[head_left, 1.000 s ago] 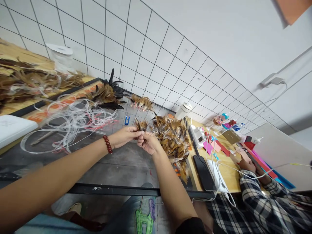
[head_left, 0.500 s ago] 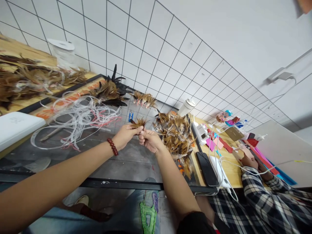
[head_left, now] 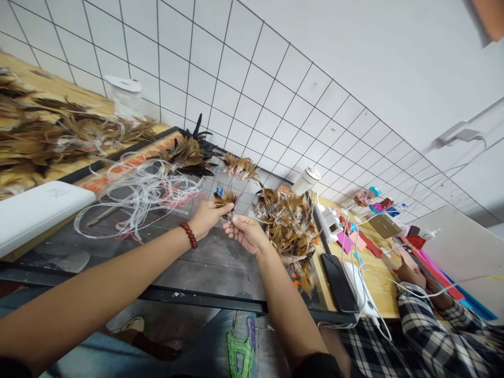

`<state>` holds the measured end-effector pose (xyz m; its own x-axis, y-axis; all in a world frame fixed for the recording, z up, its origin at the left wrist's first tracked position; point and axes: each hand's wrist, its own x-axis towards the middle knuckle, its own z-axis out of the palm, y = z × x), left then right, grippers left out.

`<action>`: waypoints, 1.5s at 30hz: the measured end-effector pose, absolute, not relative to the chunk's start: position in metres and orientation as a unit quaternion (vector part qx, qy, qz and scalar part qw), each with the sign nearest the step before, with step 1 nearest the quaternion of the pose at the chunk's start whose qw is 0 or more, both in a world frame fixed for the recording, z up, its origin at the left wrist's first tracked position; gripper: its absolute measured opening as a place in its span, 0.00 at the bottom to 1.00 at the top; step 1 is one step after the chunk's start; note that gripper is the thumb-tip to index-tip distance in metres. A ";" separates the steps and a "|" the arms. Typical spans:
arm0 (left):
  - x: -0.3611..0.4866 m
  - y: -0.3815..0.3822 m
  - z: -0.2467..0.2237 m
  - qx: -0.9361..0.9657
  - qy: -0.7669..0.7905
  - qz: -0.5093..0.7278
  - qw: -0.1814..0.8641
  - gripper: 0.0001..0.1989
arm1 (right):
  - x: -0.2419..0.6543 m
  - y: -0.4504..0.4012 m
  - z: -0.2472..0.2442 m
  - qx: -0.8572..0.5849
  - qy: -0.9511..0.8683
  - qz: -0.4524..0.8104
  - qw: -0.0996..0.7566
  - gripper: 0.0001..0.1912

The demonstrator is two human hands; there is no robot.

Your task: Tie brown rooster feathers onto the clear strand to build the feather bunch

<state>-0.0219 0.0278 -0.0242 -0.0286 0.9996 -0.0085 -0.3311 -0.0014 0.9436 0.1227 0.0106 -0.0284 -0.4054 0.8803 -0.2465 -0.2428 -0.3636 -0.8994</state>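
My left hand (head_left: 207, 218), with a red bead bracelet at its wrist, pinches a small tuft of brown feathers (head_left: 226, 198) above the dark tabletop. Just to the right, my right hand (head_left: 246, 232) has its thumb and forefinger pressed together at the tuft's lower end. Close to the right hand lies a big pile of brown feathers (head_left: 289, 218). Behind the hands are a small blue clip (head_left: 219, 190) and a smaller row of feather tufts (head_left: 241, 167). Tangled clear and pink ribbon (head_left: 145, 194) spreads out on the left.
Black and brown feathers (head_left: 192, 155) lie at the back. A white box (head_left: 47, 212) is at left, near a ribbon spool (head_left: 125, 97). On the right are a white cup (head_left: 306, 180), a phone (head_left: 339, 283), cables, and another person's hand (head_left: 409, 273).
The camera view has shifted, so most things appear slightly farther right. My right hand's fingers have loosened and spread a little, and its grip has dropped to the tuft's lower end.
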 end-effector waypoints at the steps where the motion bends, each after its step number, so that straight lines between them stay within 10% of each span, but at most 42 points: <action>1: -0.022 0.028 -0.024 0.409 0.419 0.583 0.564 0.20 | 0.121 0.010 -0.029 -0.394 -0.417 0.720 0.390 0.17; 20: -0.026 0.035 -0.027 0.418 0.440 0.598 0.523 0.21 | 0.100 0.007 -0.044 -0.445 -0.525 0.561 0.461 0.25; 29: -0.025 0.031 -0.025 0.423 0.438 0.590 0.530 0.19 | 0.099 0.014 -0.057 -0.506 -0.605 0.445 0.424 0.14; 39: -0.021 0.022 -0.023 0.477 0.344 0.485 0.647 0.18 | 0.106 0.013 -0.036 -0.440 -0.402 0.584 0.551 0.17; 45: -0.014 0.019 -0.029 0.489 0.396 0.517 0.580 0.19 | 0.104 0.015 -0.038 -0.570 -0.582 0.347 0.466 0.14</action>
<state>-0.0139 0.0194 -0.0291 0.1514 0.9873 0.0475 -0.2127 -0.0143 0.9770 0.1043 0.0152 -0.0378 0.0828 0.9858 0.1464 0.3393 0.1102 -0.9342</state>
